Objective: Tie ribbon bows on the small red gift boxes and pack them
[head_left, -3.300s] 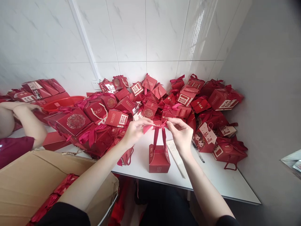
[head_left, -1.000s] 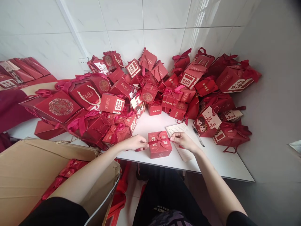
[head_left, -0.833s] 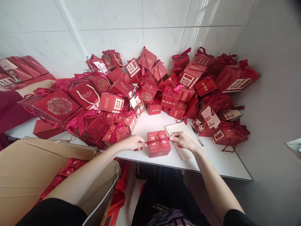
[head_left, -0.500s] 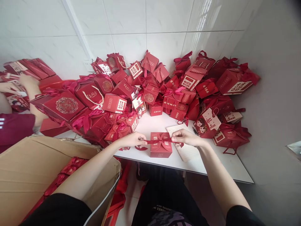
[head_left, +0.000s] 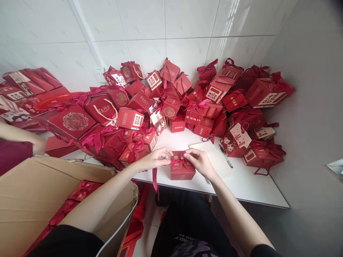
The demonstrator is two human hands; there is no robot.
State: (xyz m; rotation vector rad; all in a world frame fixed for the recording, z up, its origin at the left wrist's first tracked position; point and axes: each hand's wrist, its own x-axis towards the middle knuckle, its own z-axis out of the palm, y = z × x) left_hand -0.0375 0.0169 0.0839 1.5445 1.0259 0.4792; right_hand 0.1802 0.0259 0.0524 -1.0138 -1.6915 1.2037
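A small red gift box (head_left: 183, 174) stands on the white table close to its front edge. Across its flapped top runs a dark red ribbon (head_left: 154, 180), one loose end hanging down at the left over the table edge. My left hand (head_left: 158, 158) pinches the ribbon at the box's left side, thumb and fingers together. Over the top right of the box, my right hand (head_left: 197, 160) has its fingers closed on the ribbon near the middle. Its fingertips partly cover the box's top and the crossing of the ribbon.
Piled red gift boxes (head_left: 171, 107) fill the table's back and sides. An open notebook (head_left: 218, 160) and a pen (head_left: 227, 157) lie to the right. A cardboard carton (head_left: 21, 192) holding red boxes stands at lower left. Another person's hand (head_left: 8, 104) is at far left.
My right hand has moved left, from the ribbon's right end to the box's middle. The ribbon's left end now hangs lower. At far left the other person's arms have shifted left.
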